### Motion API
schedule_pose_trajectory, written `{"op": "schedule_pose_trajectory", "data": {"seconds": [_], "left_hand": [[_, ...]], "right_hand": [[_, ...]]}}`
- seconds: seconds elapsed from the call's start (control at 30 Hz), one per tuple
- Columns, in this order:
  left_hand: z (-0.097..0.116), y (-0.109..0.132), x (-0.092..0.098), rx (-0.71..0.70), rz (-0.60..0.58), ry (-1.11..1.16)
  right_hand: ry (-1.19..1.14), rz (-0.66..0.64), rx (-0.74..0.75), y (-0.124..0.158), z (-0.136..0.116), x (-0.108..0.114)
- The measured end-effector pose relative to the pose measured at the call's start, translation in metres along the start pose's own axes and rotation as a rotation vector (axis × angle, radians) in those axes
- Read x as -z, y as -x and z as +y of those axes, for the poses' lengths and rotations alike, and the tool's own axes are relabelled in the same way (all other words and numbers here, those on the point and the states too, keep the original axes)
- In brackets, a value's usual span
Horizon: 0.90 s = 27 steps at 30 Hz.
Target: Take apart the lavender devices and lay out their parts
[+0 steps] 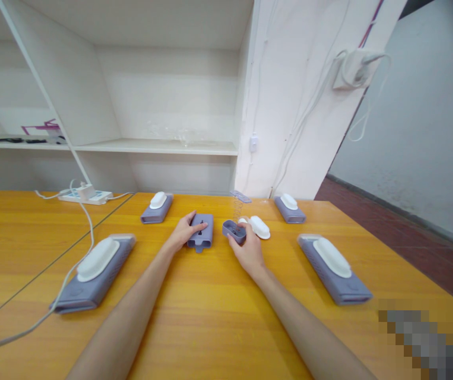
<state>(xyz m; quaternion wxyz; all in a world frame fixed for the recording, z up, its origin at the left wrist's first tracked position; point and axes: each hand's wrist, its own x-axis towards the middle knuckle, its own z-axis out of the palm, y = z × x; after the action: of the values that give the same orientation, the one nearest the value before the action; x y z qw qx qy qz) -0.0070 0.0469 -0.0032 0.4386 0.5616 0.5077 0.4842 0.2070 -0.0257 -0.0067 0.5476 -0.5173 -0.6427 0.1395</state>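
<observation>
My left hand [186, 231] is closed on the left side of a grey-purple plastic case [206, 221], its thumb lying across the top near a dark slot. A small tab sticks out at the case's near end. To the right, my right hand [249, 250] grips a small grey-purple oval tray [230, 230] by its right side, fingers on the rim and thumb at the near edge. Thin coil springs [238, 208] stand up behind the tray, with a flat purple plate [241, 196] on top. A white oval piece [260, 227] lies just beyond my right fingers.
Grey-purple cases topped with white oval pieces lie at front left [95, 274], back left [157, 207], back right [290, 208] and front right [335, 269]. A power strip [102, 198] and white cable [87, 219] run along the left. Shelves [163, 146] stand behind the wooden table [194, 327].
</observation>
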Motion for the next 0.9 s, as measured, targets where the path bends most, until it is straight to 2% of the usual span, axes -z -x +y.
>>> {"op": "schedule_pose_trajectory", "data": {"seconds": [0.43,0.9], "left_hand": [[-0.004,-0.003,0.001,-0.022,-0.006,-0.090],[-0.019,-0.009,0.003,-0.045,0.001,-0.027]], "right_hand": [[-0.004,-0.019,-0.015,0.000,0.000,0.001],[0.007,-0.008,-0.026,-0.001,-0.002,0.002]]}}
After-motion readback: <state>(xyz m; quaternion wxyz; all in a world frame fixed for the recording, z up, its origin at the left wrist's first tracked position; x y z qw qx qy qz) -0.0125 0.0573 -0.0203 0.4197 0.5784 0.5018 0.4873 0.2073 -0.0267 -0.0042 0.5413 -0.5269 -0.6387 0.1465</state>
